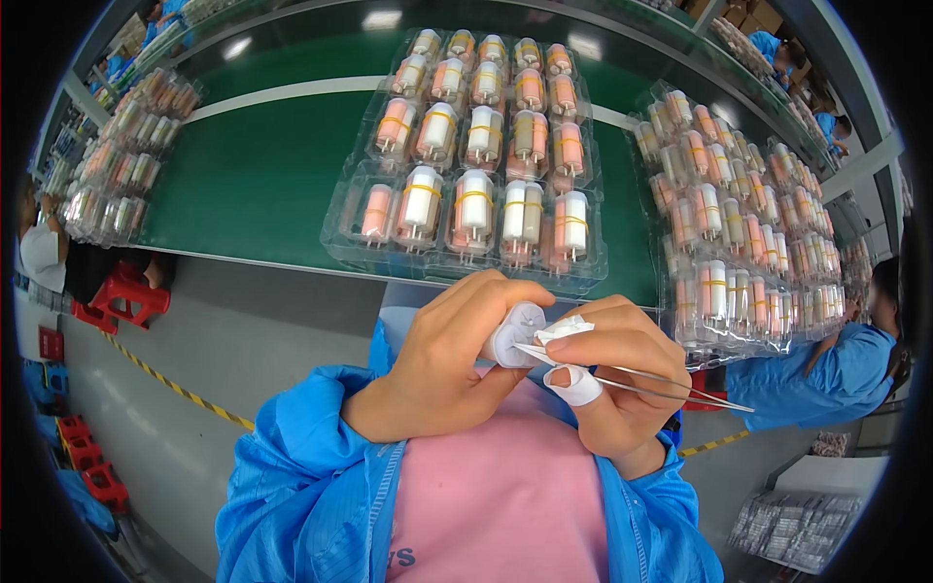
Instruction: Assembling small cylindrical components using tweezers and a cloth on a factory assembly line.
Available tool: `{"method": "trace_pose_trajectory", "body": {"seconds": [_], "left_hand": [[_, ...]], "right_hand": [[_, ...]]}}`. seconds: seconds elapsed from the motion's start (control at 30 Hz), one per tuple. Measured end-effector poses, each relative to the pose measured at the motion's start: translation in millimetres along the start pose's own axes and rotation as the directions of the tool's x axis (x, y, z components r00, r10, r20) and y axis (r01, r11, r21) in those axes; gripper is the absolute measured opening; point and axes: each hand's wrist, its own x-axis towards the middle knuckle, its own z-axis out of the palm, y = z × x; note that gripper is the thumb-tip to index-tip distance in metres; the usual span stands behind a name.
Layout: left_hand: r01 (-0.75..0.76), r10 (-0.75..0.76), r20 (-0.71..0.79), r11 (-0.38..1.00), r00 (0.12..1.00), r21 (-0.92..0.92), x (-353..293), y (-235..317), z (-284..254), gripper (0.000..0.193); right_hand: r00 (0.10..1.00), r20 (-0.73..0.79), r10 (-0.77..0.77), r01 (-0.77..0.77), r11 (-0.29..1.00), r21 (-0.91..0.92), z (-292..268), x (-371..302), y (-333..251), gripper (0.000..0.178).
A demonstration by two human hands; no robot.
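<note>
My left hand (437, 355) is closed round a short pale grey-white cylinder (507, 342), its end turned to the right. In my right hand (622, 389) is a pair of metal tweezers (714, 399), with the pointed tips at the end of the cylinder. White wrapping (580, 387) covers part of the right thumb, and more white material sits at the index finger. Just beyond both hands, a clear plastic tray (338, 225) holds rows of white, pink and grey cylinders, bundled with yellow bands.
The trays rest on a green work surface (253, 165) with a white stripe. More filled trays stand at the right (748, 223) and far left (126, 160). A person in blue (826, 374) sits at the right; another person (49, 253) is at the left, near a red stool (131, 291).
</note>
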Motion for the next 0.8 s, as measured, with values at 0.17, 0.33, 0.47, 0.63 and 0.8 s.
{"method": "trace_pose_trajectory", "body": {"seconds": [0.17,0.33,0.47,0.63,0.8], "left_hand": [[-0.006,0.009,-0.050,0.998,0.999,0.059,3.0,0.3,3.1,0.046],[-0.001,0.007,-0.061,0.994,0.998,0.105,6.4,0.6,2.3,0.051],[0.008,-0.001,-0.053,0.991,0.999,0.135,7.4,-0.2,2.7,0.052],[-0.010,0.022,-0.050,0.972,0.999,0.234,10.3,-2.5,3.8,0.052],[0.008,-0.005,-0.028,0.995,1.000,0.097,10.1,-3.1,2.6,0.048]], "right_hand": [[1.000,-0.002,0.024,-0.024,1.000,0.000,0.1,0.6,3.7,0.023],[1.000,0.012,0.029,-0.029,0.999,-0.018,-0.1,3.2,5.4,0.024],[0.999,0.019,0.029,-0.028,0.999,-0.035,-1.7,3.6,5.4,0.025],[0.998,0.025,0.050,-0.048,0.997,-0.068,-3.6,4.6,4.9,0.025],[0.991,-0.008,0.131,-0.130,0.990,0.048,-4.0,2.5,6.8,0.020]]}}
